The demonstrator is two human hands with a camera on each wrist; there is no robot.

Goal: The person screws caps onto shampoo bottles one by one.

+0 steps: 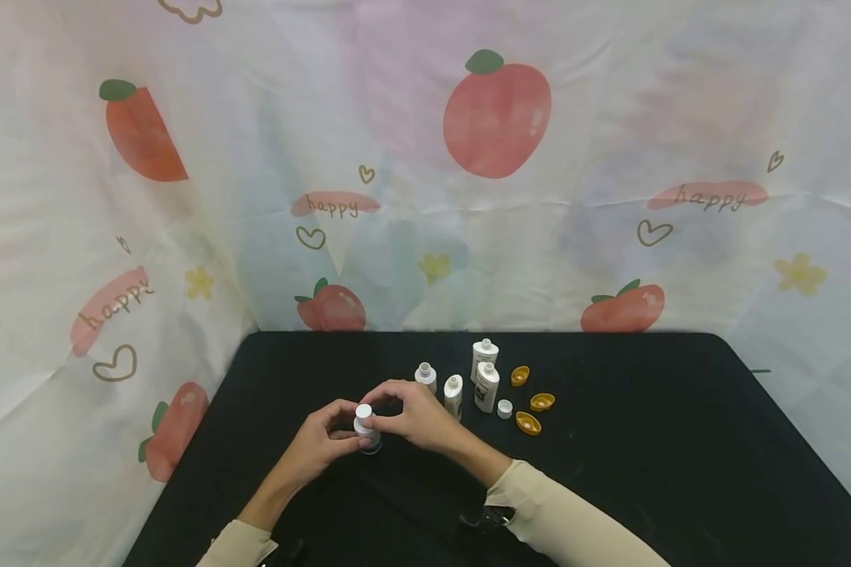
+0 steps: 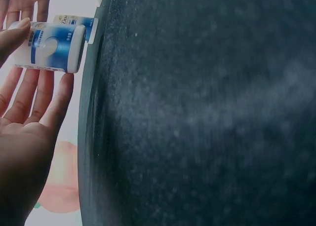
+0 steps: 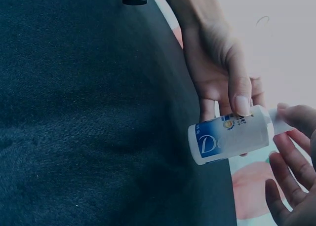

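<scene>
My left hand [image 1: 314, 442] holds a small white bottle [image 3: 232, 136] with a blue label, thumb on one side and fingers on the other. The bottle stands upright over the left-middle part of the black table. On its neck sits a white cap [image 1: 364, 411], which my right hand [image 1: 417, 416] pinches between thumb and fingers from the right. In the right wrist view the right thumb lies against this cap, and the other fingers spread below it. The left wrist view shows the bottle's label [image 2: 52, 46] facing that camera.
Several uncapped white bottles [image 1: 487, 387] stand just beyond my right hand. A loose white cap [image 1: 504, 409] lies beside them, with three gold boat-shaped pieces [image 1: 542, 402] to its right. Behind the black table [image 1: 645, 441] hangs a fruit-printed cloth [image 1: 411, 118].
</scene>
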